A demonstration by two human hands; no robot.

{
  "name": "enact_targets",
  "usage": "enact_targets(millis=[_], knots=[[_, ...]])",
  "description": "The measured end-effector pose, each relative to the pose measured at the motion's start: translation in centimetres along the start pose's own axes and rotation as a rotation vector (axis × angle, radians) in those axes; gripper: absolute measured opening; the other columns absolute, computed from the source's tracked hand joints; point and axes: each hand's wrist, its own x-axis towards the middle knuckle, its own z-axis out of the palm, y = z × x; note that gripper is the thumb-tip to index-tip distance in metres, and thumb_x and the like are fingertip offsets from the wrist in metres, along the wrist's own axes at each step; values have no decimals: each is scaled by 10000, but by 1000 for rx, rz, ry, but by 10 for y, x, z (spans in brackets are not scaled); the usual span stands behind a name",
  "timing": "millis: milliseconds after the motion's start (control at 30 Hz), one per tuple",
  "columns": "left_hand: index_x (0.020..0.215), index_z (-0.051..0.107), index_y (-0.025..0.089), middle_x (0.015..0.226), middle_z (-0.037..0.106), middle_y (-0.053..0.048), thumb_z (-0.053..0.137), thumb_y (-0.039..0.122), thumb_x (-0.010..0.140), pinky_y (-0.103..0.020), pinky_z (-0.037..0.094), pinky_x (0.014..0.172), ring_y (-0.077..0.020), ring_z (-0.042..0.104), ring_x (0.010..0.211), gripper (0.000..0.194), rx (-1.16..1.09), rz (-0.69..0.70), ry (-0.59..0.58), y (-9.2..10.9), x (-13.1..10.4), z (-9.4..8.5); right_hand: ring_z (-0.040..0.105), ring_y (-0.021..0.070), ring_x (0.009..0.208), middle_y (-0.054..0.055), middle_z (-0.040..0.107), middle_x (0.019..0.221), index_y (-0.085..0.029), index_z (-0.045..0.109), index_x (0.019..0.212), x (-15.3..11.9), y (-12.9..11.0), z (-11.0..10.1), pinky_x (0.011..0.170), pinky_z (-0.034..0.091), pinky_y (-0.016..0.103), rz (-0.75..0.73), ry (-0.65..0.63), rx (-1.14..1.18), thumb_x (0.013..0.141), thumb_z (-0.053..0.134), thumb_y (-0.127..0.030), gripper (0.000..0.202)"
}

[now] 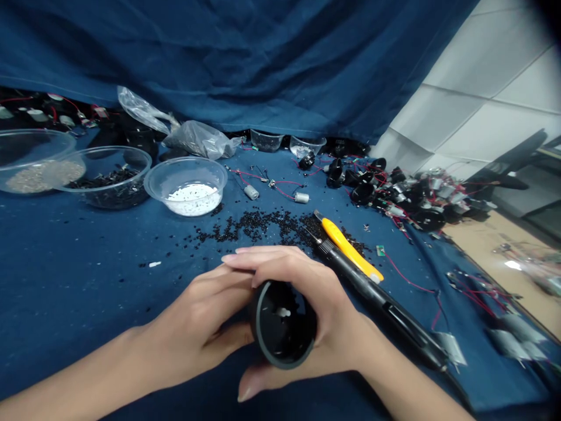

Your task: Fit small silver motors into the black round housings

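Note:
A black plastic cup-shaped housing (284, 345) tips its open end toward me, and a small white piece shows inside. My right hand (331, 310) wraps round its right side, fingers over the far edge and thumb below. My left hand (210, 310) closes on the left side, its fingertips meeting those of the right; part of its grip is hidden behind the housing. Just right of my hands lie a black electric screwdriver (372, 286) and a yellow utility knife (346, 242). Many tiny black screws (258, 225) are scattered beyond my fingers.
To the left stand clear bowls: one with white bits (186, 187), one with black parts (107, 175), one with metal screws (35, 175). A plastic bag (201, 139) lies behind. Wired motors and black housings (407, 196) are heaped at right. Loose motors (301, 197) lie ahead.

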Motion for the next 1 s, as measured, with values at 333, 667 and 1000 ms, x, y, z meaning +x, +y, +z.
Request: enact_targets(millis=[333, 667, 1000], knots=[[1082, 585, 192, 1029, 705, -31, 602, 242, 897, -296, 540, 837, -203, 659, 991, 193, -48, -60, -109, -10, -3, 0, 641, 233, 1129, 170, 701, 1154, -163, 572, 1061, -1, 1, 2, 1016, 474, 366, -13, 22, -83, 524, 938, -293, 663], [1063, 552, 176, 953, 659, -42, 476, 245, 948, -332, 452, 782, -204, 608, 919, 154, 133, 13, 34, -9, -8, 6, 651, 232, 1101, 141, 699, 1141, -187, 544, 1112, -4, 4, 12, 987, 484, 364, -49, 132, -153, 545, 922, -333, 697], [953, 547, 191, 876, 703, -26, 492, 226, 914, -292, 535, 788, -183, 675, 837, 75, 85, 29, -10, 0, -4, 5, 642, 239, 1127, 139, 672, 1222, -183, 566, 1122, -5, 5, 5, 992, 476, 348, 68, -45, 10, 540, 929, -287, 693]])
